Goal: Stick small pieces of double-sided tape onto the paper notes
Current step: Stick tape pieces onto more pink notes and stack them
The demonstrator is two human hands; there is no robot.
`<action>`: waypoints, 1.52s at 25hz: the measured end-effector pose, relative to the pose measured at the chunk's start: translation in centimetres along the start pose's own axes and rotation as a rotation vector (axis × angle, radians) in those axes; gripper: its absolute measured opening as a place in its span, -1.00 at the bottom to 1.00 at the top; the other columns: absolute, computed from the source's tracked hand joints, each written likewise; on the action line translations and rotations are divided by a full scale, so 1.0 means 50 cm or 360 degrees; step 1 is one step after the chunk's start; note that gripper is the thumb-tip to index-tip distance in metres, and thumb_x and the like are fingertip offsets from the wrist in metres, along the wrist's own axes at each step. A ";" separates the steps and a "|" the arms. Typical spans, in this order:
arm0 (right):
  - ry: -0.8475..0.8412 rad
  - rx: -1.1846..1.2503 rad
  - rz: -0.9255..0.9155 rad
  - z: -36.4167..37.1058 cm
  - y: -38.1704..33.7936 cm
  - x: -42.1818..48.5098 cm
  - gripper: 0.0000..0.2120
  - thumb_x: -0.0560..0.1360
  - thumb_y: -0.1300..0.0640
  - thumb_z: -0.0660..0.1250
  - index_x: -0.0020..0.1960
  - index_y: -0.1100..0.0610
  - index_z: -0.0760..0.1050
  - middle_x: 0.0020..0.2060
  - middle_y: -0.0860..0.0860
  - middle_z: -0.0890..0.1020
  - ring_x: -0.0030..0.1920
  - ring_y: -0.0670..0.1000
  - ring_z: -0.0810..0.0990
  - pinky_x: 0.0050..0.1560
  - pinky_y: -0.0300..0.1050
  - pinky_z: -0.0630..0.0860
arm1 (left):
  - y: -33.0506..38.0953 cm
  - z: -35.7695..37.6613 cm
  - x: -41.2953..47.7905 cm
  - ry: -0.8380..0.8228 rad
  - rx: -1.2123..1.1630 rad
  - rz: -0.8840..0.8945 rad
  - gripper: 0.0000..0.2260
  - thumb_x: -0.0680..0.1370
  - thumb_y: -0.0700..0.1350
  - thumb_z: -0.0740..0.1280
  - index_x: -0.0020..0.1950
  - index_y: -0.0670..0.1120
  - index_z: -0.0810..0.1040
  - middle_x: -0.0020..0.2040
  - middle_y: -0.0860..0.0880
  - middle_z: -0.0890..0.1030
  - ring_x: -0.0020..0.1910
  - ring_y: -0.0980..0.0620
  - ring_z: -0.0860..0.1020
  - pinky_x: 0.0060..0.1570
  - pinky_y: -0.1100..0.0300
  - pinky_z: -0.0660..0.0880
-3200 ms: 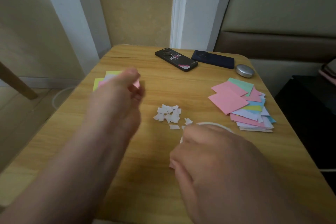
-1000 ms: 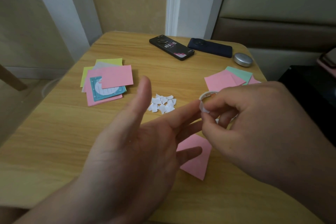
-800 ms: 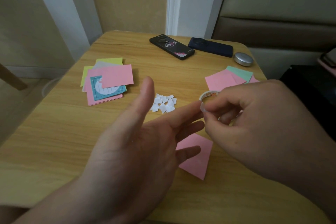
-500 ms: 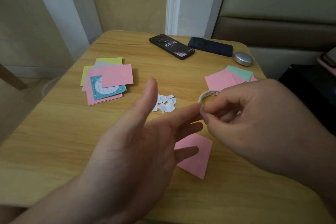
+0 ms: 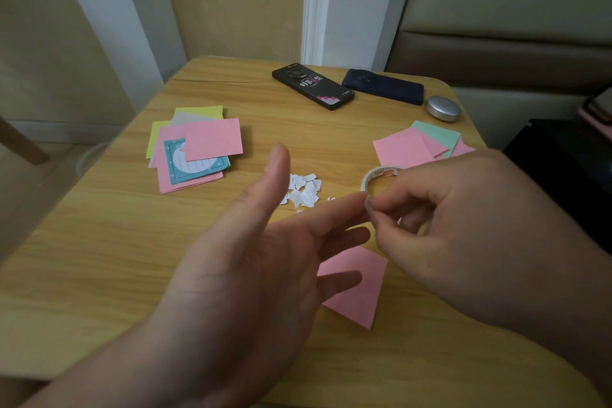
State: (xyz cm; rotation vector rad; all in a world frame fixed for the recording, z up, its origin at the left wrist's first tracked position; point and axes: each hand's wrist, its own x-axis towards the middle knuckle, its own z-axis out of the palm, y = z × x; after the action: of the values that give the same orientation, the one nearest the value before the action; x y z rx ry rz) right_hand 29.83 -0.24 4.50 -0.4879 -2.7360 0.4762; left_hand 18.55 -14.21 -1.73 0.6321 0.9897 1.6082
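Table (image 5: 99,258) edge beside note pile (image 5: 402,151).

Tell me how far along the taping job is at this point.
Likely done: the left pile of notes, with white scraps heaped mid-table. In hand: the right hand grips the tape roll and pinches at a fingertip of the open left hand, above a single pink note. Left: the right pile of notes, apparently waiting.

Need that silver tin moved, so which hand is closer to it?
Right. The right hand, holding the tape roll, is in front of the silver tin; the open left hand is farther left and closer to the person.
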 end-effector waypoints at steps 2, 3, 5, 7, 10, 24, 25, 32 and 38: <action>0.0022 -0.0142 -0.0064 0.003 -0.002 -0.003 -0.83 0.40 0.00 0.33 -0.31 -0.04 0.65 -0.55 -0.14 0.51 -0.51 -0.15 0.48 -0.55 -0.15 0.47 | 0.002 0.002 0.002 -0.0019 -0.0043 -0.0010 -0.14 0.39 0.50 0.15 0.45 -0.08 0.48 0.43 0.03 0.51 0.40 0.10 0.45 0.26 -0.13 0.27; 0.0030 -0.0203 -0.0072 0.004 -0.003 -0.005 -0.82 0.40 0.00 0.31 -0.33 -0.03 0.62 -0.56 -0.14 0.48 -0.52 -0.15 0.45 -0.55 -0.16 0.45 | 0.003 0.002 0.004 -0.0028 -0.0063 -0.0017 -0.16 0.39 0.50 0.13 0.44 -0.07 0.49 0.43 0.04 0.51 0.40 0.11 0.45 0.25 -0.13 0.26; 0.0038 -0.0269 -0.0102 0.008 -0.005 -0.005 -0.82 0.40 0.02 0.30 -0.36 -0.01 0.56 -0.58 -0.14 0.39 -0.52 -0.11 0.41 -0.53 -0.13 0.44 | 0.006 0.003 0.007 -0.0045 -0.0103 -0.0028 -0.18 0.41 0.49 0.10 0.43 -0.05 0.51 0.43 0.02 0.51 0.37 0.11 0.46 0.25 -0.11 0.24; 0.0015 -0.0255 -0.0106 0.012 -0.001 -0.003 -0.86 0.38 0.03 0.31 -0.35 -0.01 0.54 -0.58 -0.14 0.38 -0.50 -0.12 0.41 -0.52 -0.10 0.46 | 0.008 0.005 0.008 -0.0044 -0.0123 -0.0040 -0.19 0.43 0.48 0.10 0.42 -0.06 0.52 0.41 -0.01 0.52 0.36 0.10 0.48 0.25 -0.10 0.24; -0.0060 0.0096 0.0035 0.009 0.010 0.000 -0.93 0.36 0.07 0.40 -0.31 -0.03 0.58 -0.52 -0.09 0.53 -0.47 -0.09 0.53 -0.50 -0.09 0.53 | 0.008 0.001 0.004 0.0011 -0.0090 -0.0054 -0.21 0.44 0.47 0.12 0.37 -0.10 0.56 0.40 -0.07 0.54 0.39 -0.03 0.46 0.31 -0.13 0.28; -0.0541 0.1319 0.0401 0.008 0.025 0.024 -0.84 0.39 0.45 0.38 -0.29 0.26 0.58 -0.48 0.18 0.63 -0.56 0.03 0.55 -0.58 -0.18 0.48 | 0.003 0.017 -0.007 0.0452 0.0177 0.0143 -0.78 0.29 -0.24 0.48 -0.09 -0.09 0.76 -0.13 -0.15 0.73 -0.18 0.04 0.65 -0.05 0.19 0.59; -0.0528 0.1351 0.0401 0.012 0.024 0.024 -0.82 0.40 0.47 0.37 -0.30 0.24 0.58 -0.49 0.18 0.62 -0.57 0.02 0.55 -0.58 -0.19 0.48 | 0.005 0.017 -0.007 0.0467 0.0169 0.0148 -0.80 0.29 -0.23 0.49 -0.11 -0.09 0.76 -0.15 -0.15 0.73 -0.19 0.03 0.64 -0.07 0.20 0.59; -0.0108 0.1373 0.0247 0.054 0.006 0.006 -0.92 0.31 0.29 0.46 -0.33 0.22 0.59 -0.47 0.21 0.61 -0.55 0.11 0.57 -0.58 -0.07 0.53 | 0.002 0.019 0.000 0.0754 0.0171 0.0210 -0.85 0.27 -0.19 0.56 -0.17 -0.11 0.76 -0.20 -0.17 0.71 -0.22 -0.06 0.60 -0.11 0.10 0.57; 0.0010 0.1195 0.0027 0.050 0.013 0.004 -0.90 0.41 0.07 0.47 -0.21 0.11 0.64 -0.39 0.08 0.65 -0.43 0.04 0.61 -0.51 -0.04 0.57 | 0.024 0.030 -0.015 0.0812 0.0732 0.0360 -0.84 0.32 -0.01 0.49 -0.12 0.10 0.75 -0.21 0.00 0.74 -0.21 0.09 0.67 -0.08 0.16 0.62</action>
State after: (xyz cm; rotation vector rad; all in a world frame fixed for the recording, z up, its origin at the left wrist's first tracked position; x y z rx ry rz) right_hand 28.92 -0.22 2.07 -0.3012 -2.2986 1.4071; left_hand 19.34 -14.57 0.11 0.6700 1.7487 1.7967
